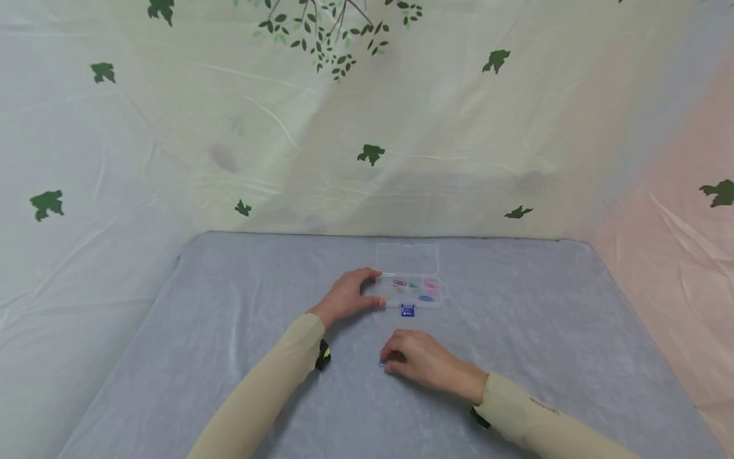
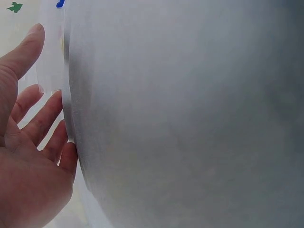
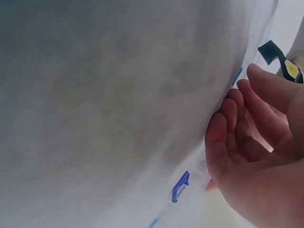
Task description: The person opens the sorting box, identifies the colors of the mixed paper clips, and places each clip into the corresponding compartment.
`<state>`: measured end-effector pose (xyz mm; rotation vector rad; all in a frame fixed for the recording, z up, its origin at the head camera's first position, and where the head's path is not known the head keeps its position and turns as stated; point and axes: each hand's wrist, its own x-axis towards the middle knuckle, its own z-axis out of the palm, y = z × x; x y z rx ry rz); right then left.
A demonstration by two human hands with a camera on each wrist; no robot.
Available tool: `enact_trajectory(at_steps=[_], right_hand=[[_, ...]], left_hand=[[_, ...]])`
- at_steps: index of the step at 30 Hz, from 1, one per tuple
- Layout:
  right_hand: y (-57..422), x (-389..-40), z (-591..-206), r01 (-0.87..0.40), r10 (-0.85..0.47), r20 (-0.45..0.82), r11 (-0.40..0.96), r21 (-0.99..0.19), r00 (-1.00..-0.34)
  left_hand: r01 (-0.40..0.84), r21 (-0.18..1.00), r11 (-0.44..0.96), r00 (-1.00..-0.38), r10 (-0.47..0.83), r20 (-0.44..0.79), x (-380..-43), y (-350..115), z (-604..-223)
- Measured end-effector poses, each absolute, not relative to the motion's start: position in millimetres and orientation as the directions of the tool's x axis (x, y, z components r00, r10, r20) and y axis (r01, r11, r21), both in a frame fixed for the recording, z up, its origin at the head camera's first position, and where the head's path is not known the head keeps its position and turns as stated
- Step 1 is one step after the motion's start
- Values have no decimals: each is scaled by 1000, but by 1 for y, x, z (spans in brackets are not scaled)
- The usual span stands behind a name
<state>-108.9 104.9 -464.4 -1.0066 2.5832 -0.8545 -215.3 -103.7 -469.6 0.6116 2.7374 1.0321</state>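
Observation:
A clear plastic divided box [image 1: 410, 303] lies on the cloth with its lid [image 1: 407, 259] folded back and a blue latch [image 1: 408, 311] at the front. Its compartments hold small clips, among them a red paper clip [image 1: 399, 283], a green one [image 1: 413, 285], a pink one [image 1: 430, 285] and a blue one [image 1: 426, 298]. My left hand [image 1: 350, 296] holds the box's left end, thumb at the front corner and fingers behind. Nearer to me, my right hand [image 1: 427, 362] pinches a small blue paper clip [image 3: 237, 76] at its thumb and index fingertips, low over the cloth.
Grey cloth [image 1: 516, 331] covers the table, with its far edge just behind the lid. Pale fabric walls [image 1: 436, 191] printed with green leaves stand at the back and both sides. A black and yellow band [image 1: 323, 354] is on the left wrist.

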Motion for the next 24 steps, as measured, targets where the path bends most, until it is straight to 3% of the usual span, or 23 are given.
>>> enact_trajectory(at_steps=[24], right_hand=[[102,-109,-463,-578,-705,-14,593,-560,-709]], left_hand=[[309,662,683,-904,427,-18,-216,-104,-469]])
